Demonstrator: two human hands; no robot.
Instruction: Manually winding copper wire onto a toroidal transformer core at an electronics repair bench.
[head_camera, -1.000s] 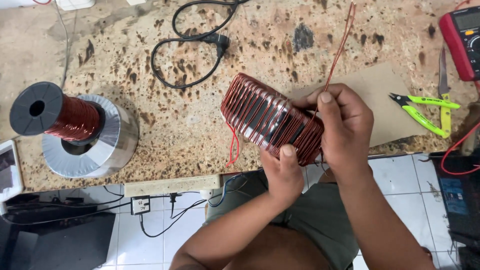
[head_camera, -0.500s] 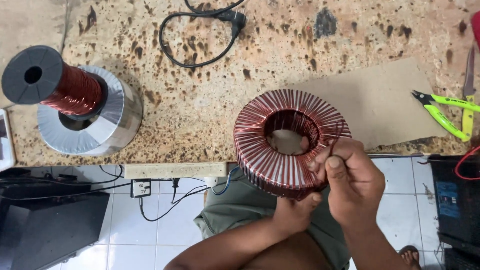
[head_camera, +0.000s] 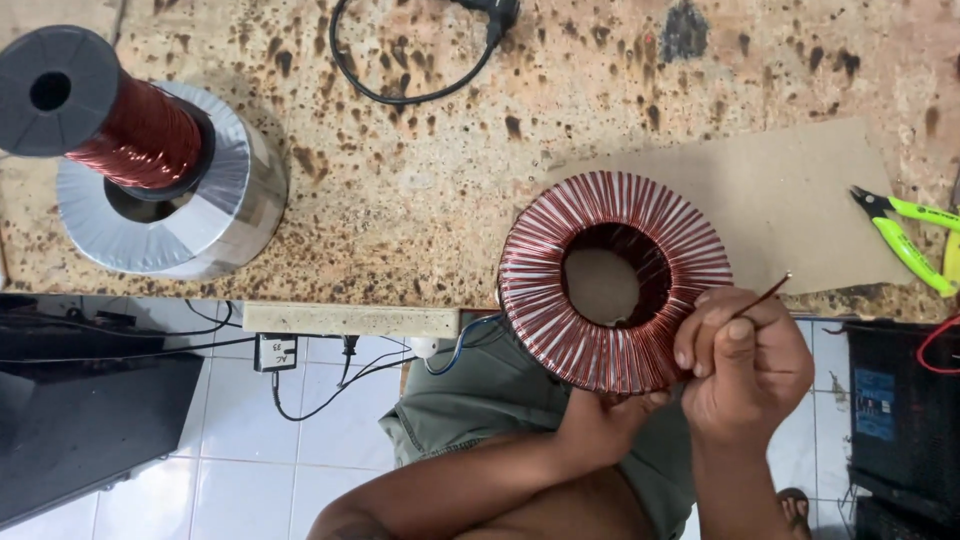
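Observation:
A ring-shaped coil wound with copper-red wire (head_camera: 560, 300) is held flat over the front edge of the speckled bench (head_camera: 420, 190), its open centre facing up. My left hand (head_camera: 610, 412) grips it from underneath at its near side, mostly hidden by the coil. My right hand (head_camera: 745, 365) rests against the coil's near right rim and pinches the loose end of the copper wire (head_camera: 765, 295), which sticks up to the right.
A black spool of copper wire (head_camera: 110, 110) stands on a grey taped ring core (head_camera: 215, 215) at the left. A brown cardboard sheet (head_camera: 790, 200) lies behind the coil. Green-handled cutters (head_camera: 905, 240) lie at the right edge, a black cable (head_camera: 420, 60) at the back.
The coil has gone from tilted on edge to lying flat with its hole up. My right hand moved from the top of the coil to its near right rim, drawing the wire short.

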